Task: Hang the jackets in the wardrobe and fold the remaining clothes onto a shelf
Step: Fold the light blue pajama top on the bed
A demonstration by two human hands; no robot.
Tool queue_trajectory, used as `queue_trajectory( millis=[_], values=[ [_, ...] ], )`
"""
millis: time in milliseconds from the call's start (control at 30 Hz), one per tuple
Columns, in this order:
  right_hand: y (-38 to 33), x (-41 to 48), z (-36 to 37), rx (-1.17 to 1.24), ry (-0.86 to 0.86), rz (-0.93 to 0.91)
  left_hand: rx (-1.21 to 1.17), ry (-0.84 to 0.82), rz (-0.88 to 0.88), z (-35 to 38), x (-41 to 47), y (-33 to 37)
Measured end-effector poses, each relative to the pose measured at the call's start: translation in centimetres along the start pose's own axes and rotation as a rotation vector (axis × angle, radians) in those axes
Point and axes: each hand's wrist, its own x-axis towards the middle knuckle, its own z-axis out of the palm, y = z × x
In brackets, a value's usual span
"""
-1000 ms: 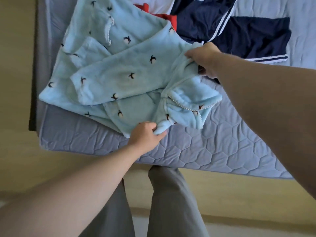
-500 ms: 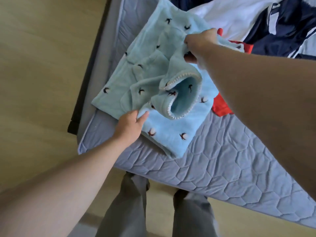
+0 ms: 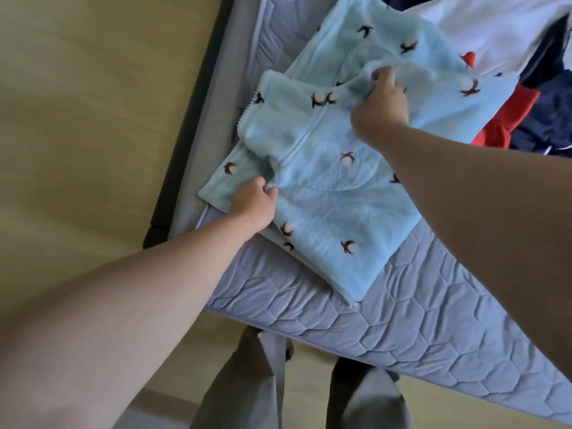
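Fleece garment (image 3: 325, 187), pale blue with small dark motifs, lies partly folded on the quilted mattress (image 3: 402, 320), near its corner. The left hand (image 3: 253, 202) pinches a fold by the mattress's side edge. The right hand (image 3: 379, 109) clutches a bunched layer farther in, beside a red garment (image 3: 507, 119) and a navy garment (image 3: 544, 128) heaped on the mattress.

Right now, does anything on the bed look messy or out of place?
The light blue fleece lies askew across the mattress corner, half folded, gripped by the left hand and right hand. Behind it, red, white and navy clothes sit heaped, unfolded.
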Motion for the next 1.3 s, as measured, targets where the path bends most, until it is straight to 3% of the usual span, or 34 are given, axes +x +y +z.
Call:
queue_trajectory(
  millis=[100, 167, 200, 267, 333, 367, 433, 533, 600, 667, 800, 1033, 1200, 1300],
  values=[
    [0.9, -0.8, 0.2, 0.019, 0.029, -0.001, -0.018, 0.014, -0.005, 0.0, -0.3, 0.6],
    [1.9, -1.4, -0.3, 0.023, 0.086, -0.001, 0.007, 0.133, -0.01, 0.4, -2.2, 1.2],
    [2.5, -1.6, -0.9, 0.041, 0.126, 0.01, 0.108, 0.26, 0.082, 0.7, -3.7, 1.4],
    [4.0, -1.9, -2.5, 0.056, 0.241, 0.052, 0.319, 0.418, 0.457, 2.2, -7.2, 2.2],
    [6.2, -1.9, -4.2, 0.08, 0.367, 0.191, 0.386, 0.25, 0.809, 4.7, -10.5, 3.7],
    [7.3, -1.8, -4.9, 0.101, 0.423, 0.295, 0.437, 0.099, 0.866, 6.4, -11.8, 4.6],
    [9.4, -1.5, -6.1, 0.17, 0.458, 0.516, 0.608, -0.126, 0.711, 10.2, -14.1, 6.6],
    [12.1, -0.9, -7.2, 0.57, 0.26, 0.726, 0.755, -0.209, 0.337, 14.8, -15.6, 8.9],
    [13.3, -0.6, -7.7, 0.818, 0.087, 0.749, 0.786, -0.21, 0.183, 16.8, -15.0, 9.3],
    [14.0, -0.1, -7.6, 0.848, 0.006, 0.667, 0.812, -0.185, 0.102, 18.1, -14.0, 9.2],
    [14.7, 0.5, -7.3, 0.878, -0.001, 0.578, 0.874, -0.109, 0.166, 18.9, -12.3, 8.1],
    [18.7, -2.6, -9.0, 0.836, 0.082, 0.466, 0.863, -0.206, 0.157, 19.0, -16.3, 9.5],
    [24.8, -8.6, -12.6, 0.739, 0.076, 0.533, 0.787, -0.408, 0.257, 21.5, -24.1, 10.9],
    [30.5, -14.1, -14.0, 0.707, 0.115, 0.667, 0.803, -0.577, 0.27, 24.6, -28.8, 10.6]
  ],
)
